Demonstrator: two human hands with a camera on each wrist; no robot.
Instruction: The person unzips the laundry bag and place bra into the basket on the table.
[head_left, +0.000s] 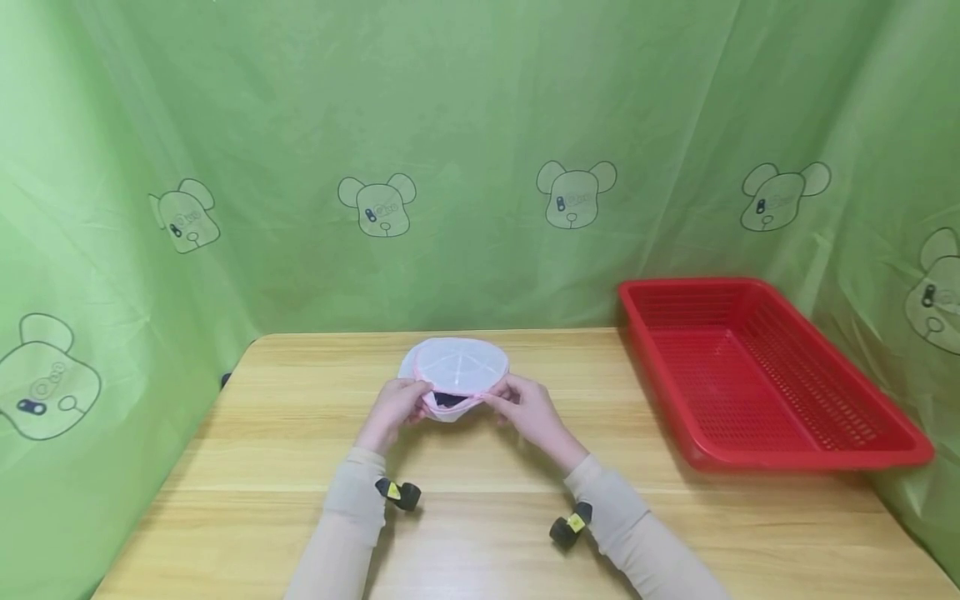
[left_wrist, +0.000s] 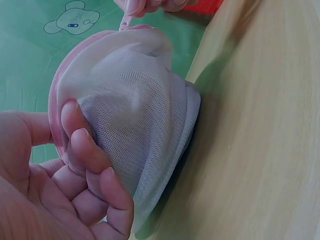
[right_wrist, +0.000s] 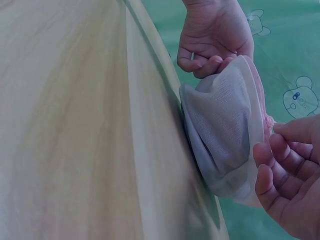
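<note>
A round white mesh laundry bag [head_left: 459, 362] with a pink zipper [left_wrist: 56, 85] sits near the far side of the table. Its zipper gapes at the front, and something dark [head_left: 450, 400] shows inside; its kind cannot be made out. My left hand [head_left: 393, 407] pinches the bag's rim on the left, with fingers curled against the mesh. On the right, my right hand [head_left: 531, 408] pinches the pink zipper pull [right_wrist: 270, 121] between thumb and finger. Grey-white mesh bulges below the rim in both wrist views.
A red plastic basket [head_left: 675, 400] stands at the right of the wooden table [head_left: 247, 500]. Green curtains [head_left: 465, 267] printed with bear heads hang behind and along both sides. Each sleeve wears a small black wrist camera [head_left: 408, 497].
</note>
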